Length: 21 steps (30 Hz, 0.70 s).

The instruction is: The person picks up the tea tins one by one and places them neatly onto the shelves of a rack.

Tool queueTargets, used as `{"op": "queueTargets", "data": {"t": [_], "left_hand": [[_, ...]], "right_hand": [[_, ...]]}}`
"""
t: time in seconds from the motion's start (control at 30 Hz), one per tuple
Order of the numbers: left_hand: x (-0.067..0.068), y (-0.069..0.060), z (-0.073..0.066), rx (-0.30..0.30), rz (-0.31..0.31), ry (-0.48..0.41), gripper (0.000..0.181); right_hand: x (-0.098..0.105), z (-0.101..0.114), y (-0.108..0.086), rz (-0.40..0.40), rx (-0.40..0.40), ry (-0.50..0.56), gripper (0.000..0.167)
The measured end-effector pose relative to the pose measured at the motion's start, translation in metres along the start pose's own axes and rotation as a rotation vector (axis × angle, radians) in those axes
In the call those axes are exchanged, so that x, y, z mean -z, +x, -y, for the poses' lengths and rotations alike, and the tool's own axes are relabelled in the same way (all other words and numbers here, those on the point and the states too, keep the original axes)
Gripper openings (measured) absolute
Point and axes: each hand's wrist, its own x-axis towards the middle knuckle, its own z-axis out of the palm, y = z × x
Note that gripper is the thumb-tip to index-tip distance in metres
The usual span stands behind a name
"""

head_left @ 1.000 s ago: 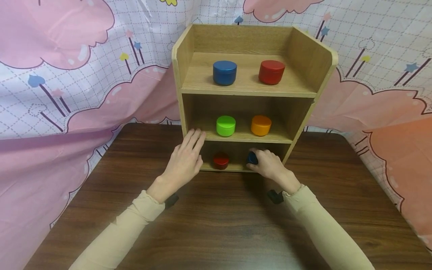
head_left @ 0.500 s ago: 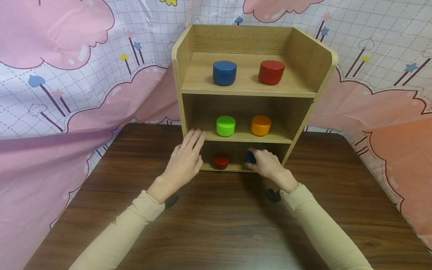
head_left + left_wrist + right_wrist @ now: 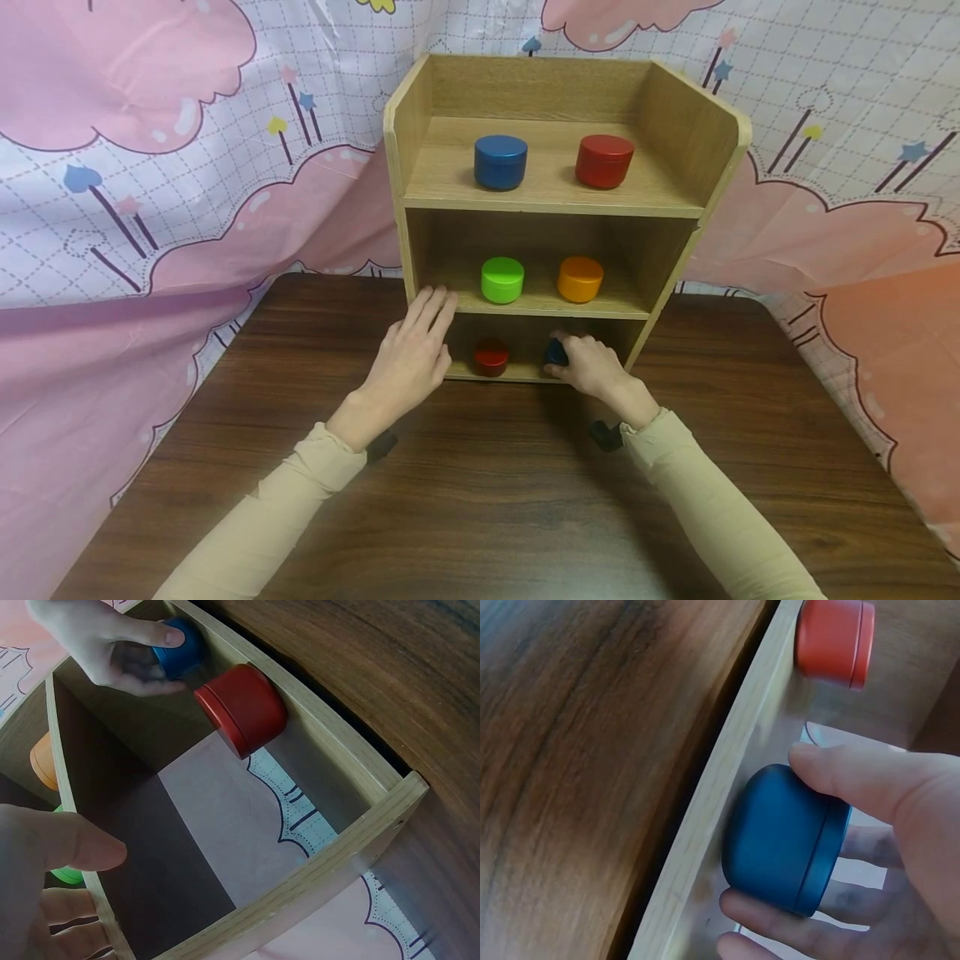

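My right hand (image 3: 597, 367) is at the right of the bottom shelf, its thumb and fingers around a small round blue tin (image 3: 784, 840). In the right wrist view the tin sits at the shelf's front edge, thumb on one side and fingers on the other. A red tin (image 3: 491, 357) stands to its left on the same shelf, apart from the hand. My left hand (image 3: 401, 358) rests with fairly straight fingers against the left front of the wooden shelf unit (image 3: 525, 205), at the middle board. A green tin (image 3: 502, 280) and an orange tin (image 3: 580, 279) stand on that board.
On the top shelf are another blue tin (image 3: 500, 162) and another red tin (image 3: 603, 161). The unit stands at the back of a dark wooden table (image 3: 480, 500). Behind it hangs a patterned pink and white cloth (image 3: 187, 208).
My right hand and the blue tin have shifted slightly left along the bottom shelf since a second ago. The left hand and the other tins have stayed put.
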Motion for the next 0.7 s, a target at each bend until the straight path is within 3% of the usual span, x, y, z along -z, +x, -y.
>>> {"op": "queueTargets", "data": {"t": [0.43,0.57,0.7], "left_hand": [[-0.001,0.002,0.001,-0.014,-0.021,0.006,0.066],[0.002,-0.001,-0.003,0.015,0.049,-0.023,0.069],[0.013,-0.008,-0.017,0.046,0.122,-0.079,0.07]], "right_hand": [[-0.001,-0.001,-0.001,-0.029,0.003,-0.031,0.068],[0.007,0.008,-0.014,-0.116,0.049,-0.099,0.067],[0.021,0.02,-0.038,-0.195,0.096,-0.131,0.067]]}}
